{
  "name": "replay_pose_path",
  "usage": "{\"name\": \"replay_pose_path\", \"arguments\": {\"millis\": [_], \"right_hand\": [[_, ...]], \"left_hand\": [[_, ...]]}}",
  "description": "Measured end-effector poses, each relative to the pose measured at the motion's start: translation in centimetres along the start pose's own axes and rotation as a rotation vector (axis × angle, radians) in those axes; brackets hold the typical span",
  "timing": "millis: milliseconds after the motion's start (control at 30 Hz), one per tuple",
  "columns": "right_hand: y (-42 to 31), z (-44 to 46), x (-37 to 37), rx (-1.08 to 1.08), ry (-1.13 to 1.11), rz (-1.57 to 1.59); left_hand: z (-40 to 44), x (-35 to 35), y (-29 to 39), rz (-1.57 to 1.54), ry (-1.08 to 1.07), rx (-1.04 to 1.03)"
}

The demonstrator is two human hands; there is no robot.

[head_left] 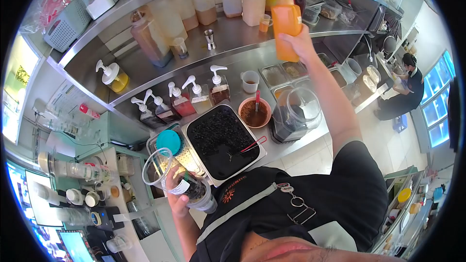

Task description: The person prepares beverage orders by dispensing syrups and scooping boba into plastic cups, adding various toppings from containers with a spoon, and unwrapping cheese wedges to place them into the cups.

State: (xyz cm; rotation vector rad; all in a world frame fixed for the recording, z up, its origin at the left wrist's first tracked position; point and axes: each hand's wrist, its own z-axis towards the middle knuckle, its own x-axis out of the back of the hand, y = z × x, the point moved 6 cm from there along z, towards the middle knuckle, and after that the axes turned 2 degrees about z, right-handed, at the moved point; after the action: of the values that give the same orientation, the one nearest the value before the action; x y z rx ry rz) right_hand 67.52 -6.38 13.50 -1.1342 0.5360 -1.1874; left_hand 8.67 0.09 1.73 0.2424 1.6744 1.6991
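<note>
Our hands are apart: the left hand [179, 198] grips a tilted clear cup [196, 189] beside the pan [240, 169], the right hand [300, 43] an upright orange bottle [286, 24] by the shelf [228, 31]. Something dark seems already in the cup — the plastic blurs it — while nothing pours from the bottle.
</note>
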Motion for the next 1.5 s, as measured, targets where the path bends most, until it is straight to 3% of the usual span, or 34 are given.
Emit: {"name": "replay_pose_path", "arguments": {"millis": [67,133,200,233,267,300,367,400,467,533,567,600,633,733,867,1033,1133,1167,1233,1300,1367,1433,1500], "right_hand": [[-3.0,-1.3,-4.8,-0.064,-0.349,0.445],[-3.5,-1.4,-9.1,-0.078,-0.137,0.482],[-2.3,0.7,-13.9,0.22,-0.124,0.365],[-1.8,1.0,-15.6,0.284,-0.006,0.163],[-4.7,-0.6,-15.6,0.176,-0.063,-0.121],[-4.6,-0.4,-16.3,0.175,-0.067,-0.117],[-5.0,0.3,-17.6,0.372,0.114,-0.718],[-5.8,0.2,-16.6,0.374,0.039,-0.769],[-4.0,3.8,-13.4,0.388,-0.129,-0.563],[-1.4,6.7,-7.0,0.266,-0.064,-0.348],[0.0,7.9,-5.1,0.304,-0.025,-0.469],[3.3,9.7,-5.2,-0.012,-0.35,-0.43],[4.4,9.2,-5.2,-0.102,-0.373,-0.1],[4.1,9.0,-6.2,-0.098,-0.423,-0.101],[5.9,9.0,-7.5,-0.313,-0.499,0.121],[2.5,6.2,-6.7,-0.41,-0.596,0.367],[-6.3,2.0,-4.3,0.149,-0.671,0.038],[-8.0,0.5,-3.7,0.148,-0.674,0.038],[-13.2,-4.6,-2.6,1.063,-0.646,-0.392],[-14.7,-5.8,-1.6,1.171,-0.643,-0.446],[-17.2,-6.7,0.2,1.515,-0.528,-0.614],[-18.7,-6.2,1.2,1.483,-0.528,-0.581],[-19.2,-7.0,1.2,1.598,-0.523,-0.648]], "left_hand": [[-0.1,-0.2,-0.1,0.005,-0.01,0.011],[-0.1,-0.7,0.0,0.021,-0.001,-0.001],[-0.2,-1.6,0.2,0.022,-0.01,0.007],[-0.1,-1.9,0.2,0.014,-0.003,0.004],[-0.1,-2.1,0.2,0.018,-0.003,0.003],[-0.2,-2.3,0.3,0.038,0.009,-0.02],[-0.4,-2.9,0.6,0.058,0.037,-0.043],[-0.5,-3.5,1.1,0.062,0.047,-0.036],[-0.6,-3.7,1.1,0.054,0.054,-0.052],[-0.2,-3.9,0.9,0.059,0.051,-0.032],[0.2,-4.3,0.8,0.071,0.027,-0.009],[1.1,-5.0,0.9,0.086,-0.013,0.032],[2.5,-5.1,0.1,0.125,-0.001,-0.002],[7.1,-8.3,-0.5,0.165,-0.124,0.046],[13.6,-13.6,-1.7,0.118,-0.344,-0.012],[19.7,-18.5,-4.8,0.186,-0.388,0.006],[22.2,-20.5,-6.5,0.339,-0.383,-0.073],[22.6,-21.2,-6.5,0.41,-0.38,-0.118],[23.0,-22.5,-6.6,0.36,-0.378,-0.118],[22.7,-23.6,-6.6,0.312,-0.386,-0.119],[22.6,-24.3,-5.5,0.207,-0.367,-0.258],[22.8,-24.8,-5.2,0.177,-0.384,-0.257],[22.8,-25.7,-4.6,0.117,-0.433,-0.266]]}}
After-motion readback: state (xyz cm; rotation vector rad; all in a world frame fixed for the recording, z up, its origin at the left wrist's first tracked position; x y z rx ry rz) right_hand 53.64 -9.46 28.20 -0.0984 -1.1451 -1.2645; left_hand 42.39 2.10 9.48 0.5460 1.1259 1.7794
